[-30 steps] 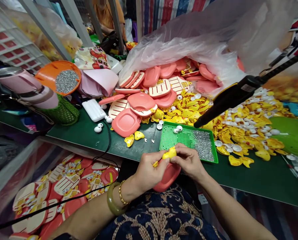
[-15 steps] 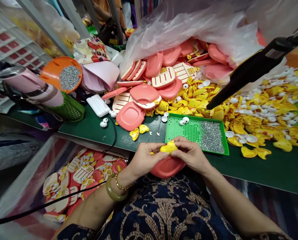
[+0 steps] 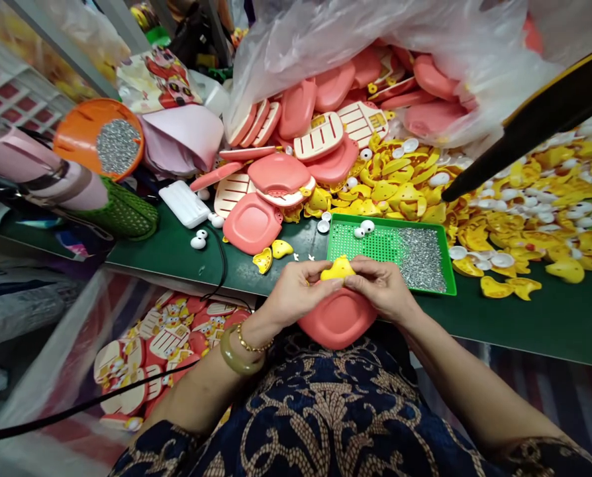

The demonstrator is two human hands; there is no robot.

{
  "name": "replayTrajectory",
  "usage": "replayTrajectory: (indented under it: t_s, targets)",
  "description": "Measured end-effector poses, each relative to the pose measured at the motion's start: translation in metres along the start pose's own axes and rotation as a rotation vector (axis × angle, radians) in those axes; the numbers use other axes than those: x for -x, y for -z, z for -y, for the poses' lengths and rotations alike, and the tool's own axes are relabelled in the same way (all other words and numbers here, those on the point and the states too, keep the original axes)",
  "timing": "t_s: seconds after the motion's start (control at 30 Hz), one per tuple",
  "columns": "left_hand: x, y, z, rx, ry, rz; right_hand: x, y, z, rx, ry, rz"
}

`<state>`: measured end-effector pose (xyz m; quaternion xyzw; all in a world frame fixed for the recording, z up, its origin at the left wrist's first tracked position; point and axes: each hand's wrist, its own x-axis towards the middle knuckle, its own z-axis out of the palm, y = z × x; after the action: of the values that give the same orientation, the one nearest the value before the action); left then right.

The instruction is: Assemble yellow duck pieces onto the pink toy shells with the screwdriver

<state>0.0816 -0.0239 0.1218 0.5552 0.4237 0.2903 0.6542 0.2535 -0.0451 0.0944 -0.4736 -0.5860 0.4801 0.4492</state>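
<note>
Head view: the left hand (image 3: 296, 291) and right hand (image 3: 383, 286) are both closed, pinching a yellow plastic piece (image 3: 338, 269) between their fingertips at the centre of the frame. Just below the hands, a pink plastic shell (image 3: 338, 319) rests at the desk's near edge against the person's dark patterned top (image 3: 336, 411). Just beyond them on the green desk (image 3: 564, 331) sits a green tray (image 3: 390, 218) holding silver pins (image 3: 422, 258) and white plastic eyes (image 3: 367, 226). Farther off lie heaped yellow pieces (image 3: 519, 238) and pink pieces (image 3: 296, 109), the latter partly under a clear plastic bag (image 3: 326, 33).
</note>
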Motion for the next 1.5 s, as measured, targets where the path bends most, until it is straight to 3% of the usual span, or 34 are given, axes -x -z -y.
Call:
replayTrajectory:
  t_s: [0.1,0.13,0.17,0.27,0.33,0.4,0.5,0.6,0.73,0.87,1.0,1.13,1.27,1.5]
  targets:
    - [0.001,0.016,-0.003,0.049,0.049,0.014,-0.026,0.009,0.005,0.057,0.067,0.11]
    - [0.003,0.021,-0.003,0.034,0.056,-0.014,-0.041,0.018,0.006,0.097,0.077,0.087]
    - [0.006,0.025,-0.004,0.018,0.059,-0.048,-0.059,0.029,0.006,0.148,0.077,0.019]
    - [0.015,0.032,-0.002,-0.024,0.06,-0.122,-0.123,0.063,-0.003,0.379,0.015,-0.422]
    - [0.019,0.032,0.0,-0.038,0.057,-0.141,-0.162,0.074,-0.013,0.571,-0.071,-0.486]
    - [0.021,0.032,0.002,-0.029,0.066,-0.139,-0.193,0.069,-0.024,0.673,-0.15,-0.482]
    - [0.021,0.03,0.003,0.0,0.091,-0.104,-0.228,0.043,-0.037,0.593,-0.234,-0.521]
    - [0.021,0.03,0.0,0.003,0.093,-0.071,-0.255,0.022,-0.04,0.463,-0.18,-0.626]
    - [0.024,0.036,-0.002,0.007,0.079,-0.066,-0.279,0.034,-0.031,0.429,-0.07,-0.767]
    - [0.026,0.042,-0.001,0.009,0.066,-0.073,-0.28,0.071,-0.029,0.427,-0.027,-0.866]
    - [0.029,0.045,0.001,-0.037,0.041,-0.099,-0.256,0.1,-0.036,0.485,0.045,-0.769]
    - [0.03,0.048,0.001,-0.099,0.034,-0.124,-0.223,0.115,-0.035,0.551,0.099,-0.652]
    - [0.032,0.05,0.002,-0.103,0.014,-0.13,-0.195,0.106,-0.031,0.605,0.103,-0.463]
    - [0.037,0.049,0.007,-0.144,0.03,-0.17,-0.162,0.064,-0.029,0.788,0.083,0.004]
